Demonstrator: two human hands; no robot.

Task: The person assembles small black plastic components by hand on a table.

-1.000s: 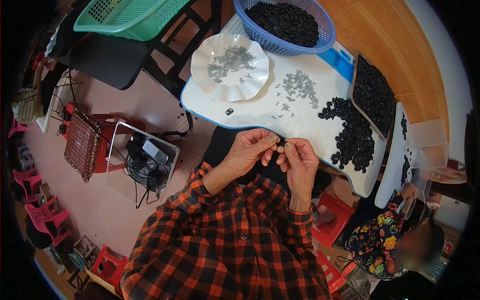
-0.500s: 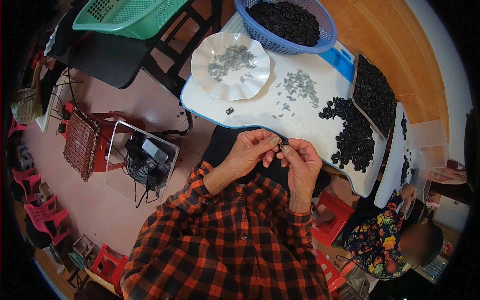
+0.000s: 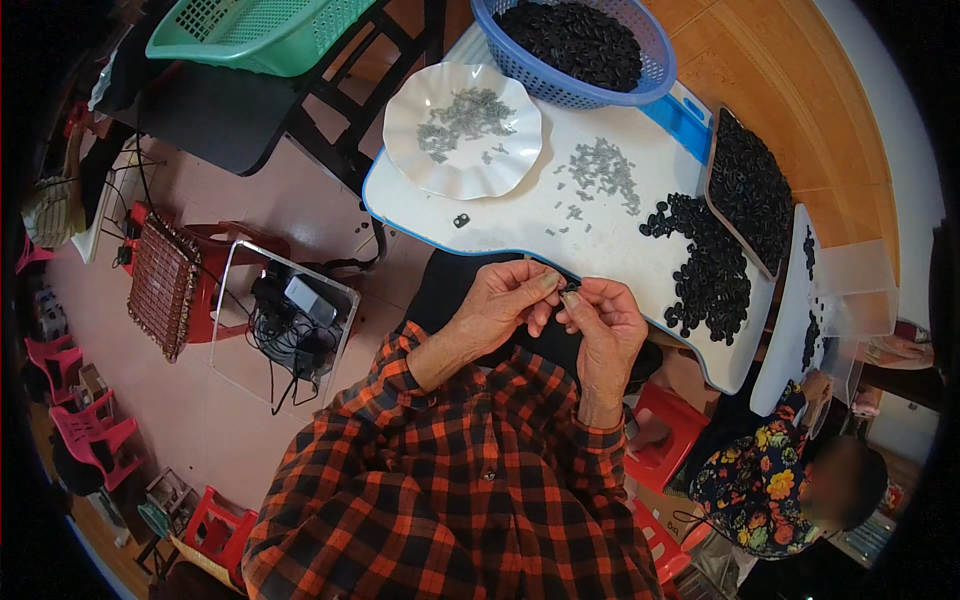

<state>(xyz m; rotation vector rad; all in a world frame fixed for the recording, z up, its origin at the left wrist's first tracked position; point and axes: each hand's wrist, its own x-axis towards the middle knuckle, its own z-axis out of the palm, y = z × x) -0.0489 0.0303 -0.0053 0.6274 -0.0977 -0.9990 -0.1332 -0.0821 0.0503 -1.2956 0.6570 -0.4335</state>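
My left hand [image 3: 508,300] and my right hand [image 3: 604,325] meet just off the near edge of the white table [image 3: 420,212]. Both are closed in a pinch, thumbs against fingers, with a small black plastic part [image 3: 571,285] between their tips. Its details are mostly covered by the fingers. One similar black piece [image 3: 461,220] lies alone on the table beyond my left hand. Small translucent grey pieces [image 3: 603,172] are scattered farther back, and more sit in a white wavy-rimmed plate [image 3: 400,160]. A heap of black pieces [image 3: 712,285] spreads to the right.
A blue basket [image 3: 655,85] and a tray [image 3: 712,190], both filled with black pieces, stand at the back and right. A green basket [image 3: 290,60] sits far left. A clear bin [image 3: 345,340] with cables is at left. A person in a floral top [image 3: 750,485] is at right.
The pinched hands stay almost in place; my right hand has shifted very slightly to the right. The black part between the fingertips shows a little differently.
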